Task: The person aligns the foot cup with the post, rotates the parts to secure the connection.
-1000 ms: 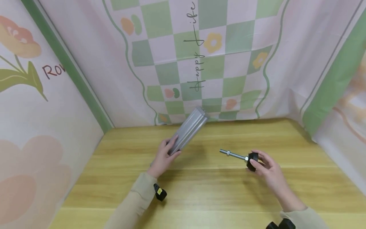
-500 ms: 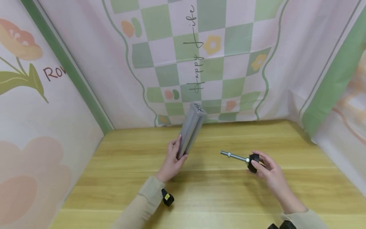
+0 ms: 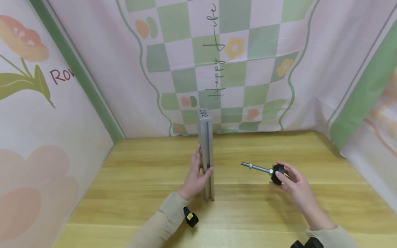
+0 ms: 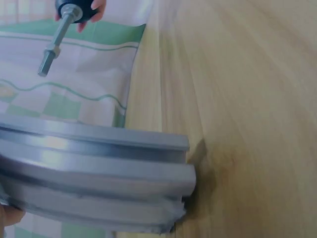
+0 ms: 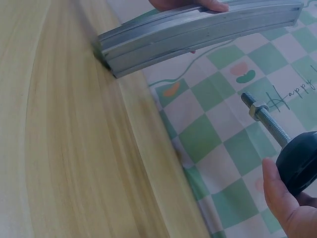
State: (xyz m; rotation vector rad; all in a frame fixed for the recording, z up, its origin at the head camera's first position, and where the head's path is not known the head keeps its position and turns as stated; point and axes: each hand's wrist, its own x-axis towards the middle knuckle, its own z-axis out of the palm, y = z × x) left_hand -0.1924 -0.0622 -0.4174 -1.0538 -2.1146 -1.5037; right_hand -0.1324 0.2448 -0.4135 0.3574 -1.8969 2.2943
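Observation:
My left hand (image 3: 193,181) grips a silver aluminium extrusion profile (image 3: 205,137), its thumb and fingers on opposite sides. The profile stands upright, with slots along its sides and several holes in its top end. In the left wrist view the lower end of the grooved profile (image 4: 99,168) is at the tabletop; I cannot tell if it touches. To the right, my right hand (image 3: 294,187) holds a levelling foot (image 3: 277,174) by its black base, above the table. Its threaded rod points left toward the profile and carries nuts, one (image 5: 257,111) near the tip.
The wooden table (image 3: 248,213) spreads under both hands. A checkered curtain (image 3: 232,69) hangs along its back edge, and printed cloth (image 3: 77,113) borders the left side. Black wrist cameras (image 3: 191,218) sit at both wrists.
My left hand has moved right and turned the profile from a slant to upright, bringing its lower end down to the table. The right hand with the levelling foot has barely moved.

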